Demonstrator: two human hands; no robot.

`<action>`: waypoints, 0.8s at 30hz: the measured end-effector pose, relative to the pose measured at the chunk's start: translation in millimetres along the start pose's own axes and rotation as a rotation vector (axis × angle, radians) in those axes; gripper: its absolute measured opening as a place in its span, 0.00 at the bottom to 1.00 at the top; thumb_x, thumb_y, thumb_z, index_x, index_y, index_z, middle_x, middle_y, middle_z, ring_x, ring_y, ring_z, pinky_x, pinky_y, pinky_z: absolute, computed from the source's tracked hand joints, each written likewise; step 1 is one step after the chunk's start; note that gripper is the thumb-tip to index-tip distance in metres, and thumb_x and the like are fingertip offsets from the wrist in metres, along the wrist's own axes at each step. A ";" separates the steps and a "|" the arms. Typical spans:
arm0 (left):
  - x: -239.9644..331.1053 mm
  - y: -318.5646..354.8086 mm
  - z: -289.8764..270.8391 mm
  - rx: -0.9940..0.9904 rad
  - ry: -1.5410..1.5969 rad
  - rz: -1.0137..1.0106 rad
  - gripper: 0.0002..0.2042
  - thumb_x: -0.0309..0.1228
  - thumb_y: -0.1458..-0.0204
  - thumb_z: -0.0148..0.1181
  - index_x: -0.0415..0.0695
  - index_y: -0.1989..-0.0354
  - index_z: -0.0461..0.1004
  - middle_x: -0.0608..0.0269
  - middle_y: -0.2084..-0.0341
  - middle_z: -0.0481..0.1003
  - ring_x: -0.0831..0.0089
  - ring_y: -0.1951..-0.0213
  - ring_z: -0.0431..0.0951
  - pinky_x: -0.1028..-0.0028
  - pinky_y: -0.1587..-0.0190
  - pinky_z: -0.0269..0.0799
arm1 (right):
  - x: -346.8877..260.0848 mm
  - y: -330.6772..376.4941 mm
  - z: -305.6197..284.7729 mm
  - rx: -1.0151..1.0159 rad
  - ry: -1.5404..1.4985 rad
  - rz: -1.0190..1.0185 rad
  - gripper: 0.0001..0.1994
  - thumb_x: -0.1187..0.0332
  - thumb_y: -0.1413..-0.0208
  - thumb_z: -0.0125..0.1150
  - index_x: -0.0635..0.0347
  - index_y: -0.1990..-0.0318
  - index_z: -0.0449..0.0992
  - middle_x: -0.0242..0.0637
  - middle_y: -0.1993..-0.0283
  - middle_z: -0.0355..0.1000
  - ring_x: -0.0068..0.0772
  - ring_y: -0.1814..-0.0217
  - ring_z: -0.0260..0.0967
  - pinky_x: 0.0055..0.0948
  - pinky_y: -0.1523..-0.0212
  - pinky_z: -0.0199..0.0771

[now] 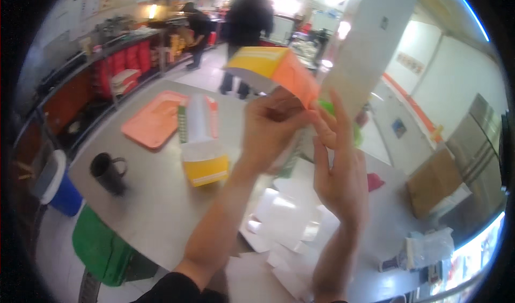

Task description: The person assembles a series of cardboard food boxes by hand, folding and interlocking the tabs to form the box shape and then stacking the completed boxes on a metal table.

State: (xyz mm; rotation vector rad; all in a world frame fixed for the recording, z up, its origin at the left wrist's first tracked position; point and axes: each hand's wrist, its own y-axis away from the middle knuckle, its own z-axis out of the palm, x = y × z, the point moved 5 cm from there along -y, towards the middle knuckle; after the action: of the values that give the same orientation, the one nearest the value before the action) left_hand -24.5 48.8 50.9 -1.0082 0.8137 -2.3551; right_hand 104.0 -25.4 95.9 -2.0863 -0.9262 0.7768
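A folded paperboard carton (263,61), yellow and orange outside and pale inside, is raised above the table. My left hand (273,123) is closed on its lower edge, with some fingers hidden inside it. My right hand (340,163) is upright at the carton's right corner, its fingers stretched and apart, some touching the orange side. Below on the table, a similar carton (206,170) with yellow, white and green sides stands left of my left forearm. Flat white sheets or carton blanks (281,217) lie in a loose pile between my forearms.
On the metal table (155,196) are an orange tray (153,122) and a dark mug (107,173). A brown cardboard box (437,182) and a clear plastic bag (429,248) are at the right. A green bin (102,246) stands beside the left edge. Two people stand beyond the table.
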 end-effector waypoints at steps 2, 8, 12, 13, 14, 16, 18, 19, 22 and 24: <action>3.0 -1.9 -3.1 0.078 -0.017 0.013 0.06 0.19 0.46 0.70 0.36 0.61 0.82 0.61 0.66 0.84 0.77 0.64 0.83 0.79 0.59 0.78 | 2.7 1.5 17.6 -0.052 -0.063 0.071 0.34 0.80 0.37 0.51 0.59 0.23 0.53 0.50 0.29 0.67 0.57 0.29 0.66 0.46 0.31 0.67; 15.4 -3.0 -36.2 0.372 0.529 -0.115 0.14 0.36 0.34 0.61 0.43 0.45 0.74 0.63 0.55 0.80 0.71 0.53 0.82 0.71 0.50 0.79 | -1.8 -3.1 29.7 -0.140 -0.042 -0.130 0.44 0.74 0.55 0.76 0.57 0.27 0.63 0.46 0.26 0.63 0.53 0.24 0.61 0.45 0.27 0.62; 25.0 -2.9 -38.6 0.224 0.847 -0.276 0.13 0.35 0.33 0.58 0.42 0.46 0.74 0.60 0.50 0.79 0.68 0.48 0.80 0.65 0.41 0.77 | 22.8 -2.0 22.7 0.049 0.166 -0.303 0.36 0.72 0.62 0.82 0.60 0.39 0.78 0.44 0.37 0.76 0.47 0.35 0.74 0.40 0.36 0.74; 28.8 -1.7 -34.6 0.234 0.885 -0.301 0.13 0.35 0.32 0.58 0.42 0.46 0.74 0.59 0.49 0.78 0.68 0.47 0.80 0.65 0.40 0.77 | 28.5 -2.7 9.8 0.198 0.157 -0.232 0.31 0.72 0.58 0.80 0.61 0.42 0.79 0.43 0.40 0.78 0.44 0.38 0.76 0.38 0.38 0.75; 29.7 1.6 -6.8 0.220 0.677 -0.256 0.13 0.34 0.32 0.56 0.40 0.45 0.74 0.58 0.48 0.79 0.69 0.45 0.80 0.68 0.38 0.76 | 34.4 3.4 -20.9 0.351 0.188 -0.156 0.25 0.71 0.53 0.79 0.61 0.45 0.81 0.42 0.43 0.80 0.42 0.42 0.78 0.37 0.39 0.77; 44.2 23.0 51.5 -0.178 0.792 -0.510 0.11 0.28 0.32 0.54 0.39 0.46 0.76 0.59 0.54 0.81 0.72 0.52 0.83 0.73 0.45 0.79 | 98.4 33.0 -69.0 0.812 0.331 0.109 0.21 0.65 0.46 0.75 0.63 0.46 0.81 0.42 0.48 0.82 0.37 0.48 0.79 0.35 0.47 0.78; 47.3 50.5 75.8 -0.645 0.142 -0.358 0.07 0.26 0.37 0.59 0.36 0.61 0.81 0.54 0.67 0.81 0.73 0.64 0.84 0.72 0.59 0.77 | 121.2 43.4 -91.7 1.116 0.123 0.348 0.20 0.57 0.36 0.67 0.65 0.47 0.81 0.41 0.51 0.82 0.34 0.53 0.79 0.34 0.51 0.78; 72.5 49.9 81.7 -0.594 -0.035 -0.365 0.08 0.28 0.38 0.60 0.35 0.61 0.80 0.52 0.68 0.80 0.72 0.65 0.83 0.71 0.59 0.76 | 112.6 41.3 -104.9 1.029 0.152 0.272 0.21 0.55 0.35 0.65 0.66 0.48 0.81 0.41 0.53 0.82 0.33 0.54 0.78 0.33 0.51 0.78; 98.0 28.7 58.1 -0.190 -0.554 0.288 0.11 0.33 0.36 0.60 0.36 0.62 0.77 0.50 0.69 0.79 0.67 0.68 0.80 0.68 0.60 0.73 | 85.7 39.7 -121.1 0.728 0.140 0.070 0.25 0.49 0.34 0.61 0.67 0.50 0.81 0.41 0.57 0.80 0.30 0.57 0.76 0.30 0.53 0.75; 83.8 27.5 45.2 -0.090 -0.646 0.467 0.12 0.36 0.35 0.60 0.37 0.60 0.77 0.52 0.69 0.78 0.69 0.70 0.78 0.69 0.64 0.72 | 56.5 30.9 -93.4 0.483 0.049 -0.006 0.25 0.49 0.34 0.58 0.66 0.51 0.80 0.40 0.58 0.79 0.29 0.58 0.74 0.29 0.54 0.74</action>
State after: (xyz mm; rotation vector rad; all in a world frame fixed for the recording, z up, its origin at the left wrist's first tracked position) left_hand -38.6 -36.7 99.0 -1.3377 0.7849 -1.4830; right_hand 216.4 -29.3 111.1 -1.6696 -0.6393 0.8453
